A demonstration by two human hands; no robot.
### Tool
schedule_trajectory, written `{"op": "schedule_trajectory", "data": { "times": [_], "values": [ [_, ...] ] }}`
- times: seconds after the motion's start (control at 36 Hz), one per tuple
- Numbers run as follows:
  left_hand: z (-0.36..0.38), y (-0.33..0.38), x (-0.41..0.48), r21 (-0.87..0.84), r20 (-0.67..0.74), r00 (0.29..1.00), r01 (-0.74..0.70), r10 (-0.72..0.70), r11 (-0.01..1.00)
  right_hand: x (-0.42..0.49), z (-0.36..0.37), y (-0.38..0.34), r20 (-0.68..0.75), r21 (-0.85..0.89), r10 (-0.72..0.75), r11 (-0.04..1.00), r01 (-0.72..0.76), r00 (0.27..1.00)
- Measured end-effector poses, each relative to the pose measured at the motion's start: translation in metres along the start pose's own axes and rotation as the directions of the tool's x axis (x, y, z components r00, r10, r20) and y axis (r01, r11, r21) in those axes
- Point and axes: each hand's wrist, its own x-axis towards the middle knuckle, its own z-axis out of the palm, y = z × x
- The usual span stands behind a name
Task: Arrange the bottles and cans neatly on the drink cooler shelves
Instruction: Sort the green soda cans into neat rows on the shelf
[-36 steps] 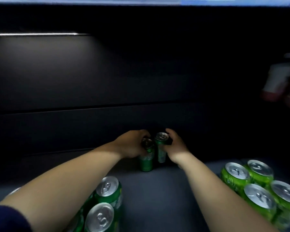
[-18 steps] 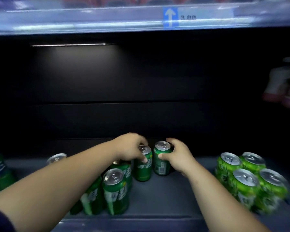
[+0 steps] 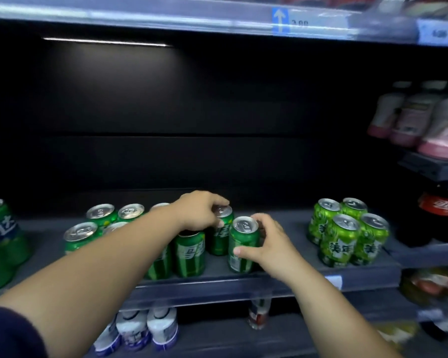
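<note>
On the dark cooler shelf, my left hand grips from above the top of a dark green can. Just to its right, near the front edge, stands a second dark green can, and my right hand wraps around its right side. A third dark green can stands directly under my left wrist. Several more dark green cans stand upright behind my left forearm, partly hidden by it.
A cluster of light green cans stands at the shelf's right. Large green bottles fill the far left. Pink-white bottles and a dark cola bottle sit on the neighbouring shelves at the right. White-blue bottles stand on the shelf below.
Both hands drew the two cans from the shelf's back toward the front edge. The view pulled back and now takes in the shelf front and the shelf below.
</note>
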Motion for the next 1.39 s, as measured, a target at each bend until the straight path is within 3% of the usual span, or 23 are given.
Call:
{"op": "schedule_trajectory", "data": {
  "times": [0.11,0.25,0.36,0.53,0.92,1.11,1.39],
  "values": [
    [0.003,-0.005,-0.004,-0.091,0.046,0.999,0.02,-0.016,0.996,-0.006,0.007,0.01,0.038,0.025,0.009,1.0,-0.01,0.999],
    [0.008,-0.008,-0.007,-0.197,-0.034,0.999,0.022,-0.029,0.98,-0.009,0.029,0.013,-0.056,0.02,0.014,1.0,-0.013,0.998],
    [0.011,-0.006,-0.011,-0.084,-0.097,0.995,-0.028,0.019,0.996,-0.01,0.035,0.018,0.027,0.011,-0.002,1.0,0.002,1.0],
    [0.011,-0.006,-0.007,-0.125,-0.095,0.995,-0.006,-0.005,0.992,-0.01,0.037,0.024,-0.061,-0.03,0.043,0.999,-0.044,0.997],
    [0.008,-0.004,-0.01,-0.172,-0.093,0.994,0.033,-0.05,0.984,-0.004,0.047,0.022,0.002,-0.084,-0.033,0.996,0.033,0.999],
    [0.007,-0.003,-0.012,-0.128,-0.089,0.996,0.018,-0.029,0.992,-0.008,0.061,0.021,0.001,-0.075,-0.027,0.997,0.027,1.0],
    [0.009,-0.004,-0.012,-0.065,-0.094,0.996,-0.004,-0.002,0.998,-0.014,0.061,0.019,0.001,-0.19,-0.025,0.982,0.025,1.0]
  ]
}}
